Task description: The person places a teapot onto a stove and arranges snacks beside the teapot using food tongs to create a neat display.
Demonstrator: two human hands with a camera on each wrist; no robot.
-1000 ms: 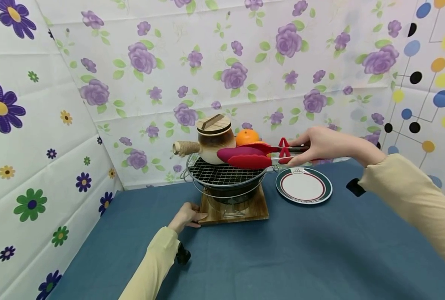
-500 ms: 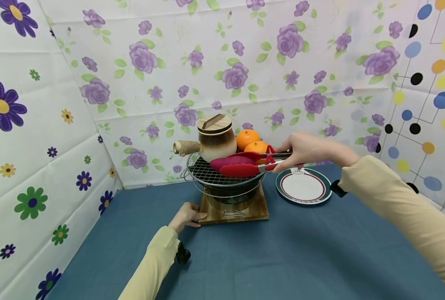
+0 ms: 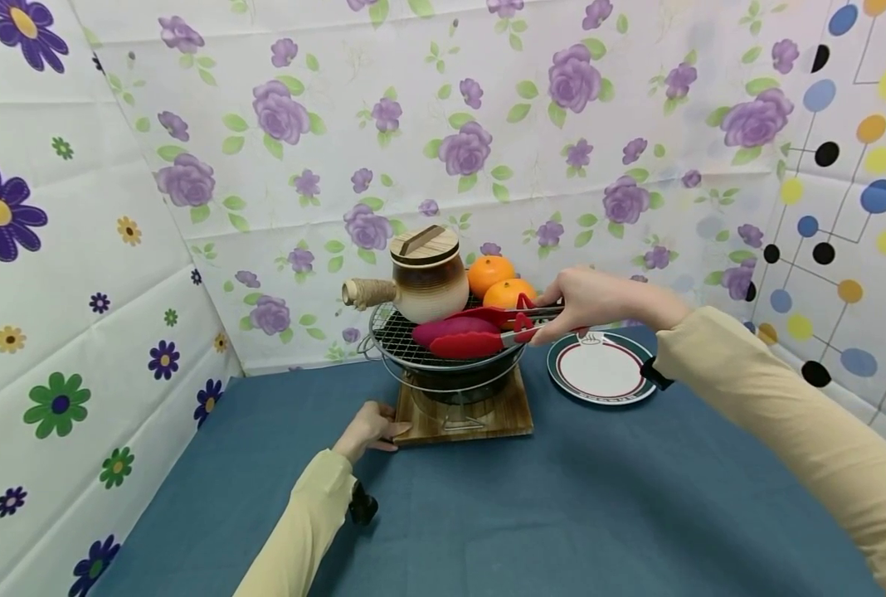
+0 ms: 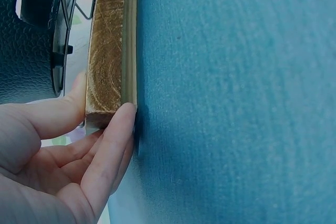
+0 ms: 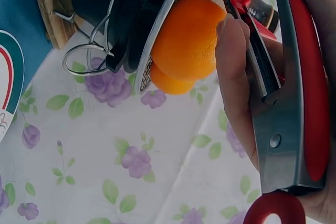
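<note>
My right hand (image 3: 588, 300) grips a pair of red-tipped metal tongs (image 5: 291, 98). Between the tong tips lies a purple sweet potato (image 3: 454, 330), low over the front of the wire grill rack (image 3: 394, 336). My left hand (image 4: 68, 156) pinches the near left corner of the wooden board (image 4: 106, 51), thumb on top and fingers against its side and underside. On that board stands the round black grill (image 3: 450, 378). A lidded clay pot (image 3: 430, 286) with a wrapped side handle sits at the rack's back left. Two oranges (image 5: 186, 38) rest at its back right.
A white plate (image 3: 602, 369) with a green rim lies on the blue tablecloth (image 3: 562, 497), right of the grill. Flower-patterned cloth (image 3: 301, 207) hangs close behind the rack, with more patterned cloth at both sides.
My right hand has moved left and down with the tongs and sweet potato, bringing them over the rack's front and uncovering the second orange. My left hand stays at the board's corner.
</note>
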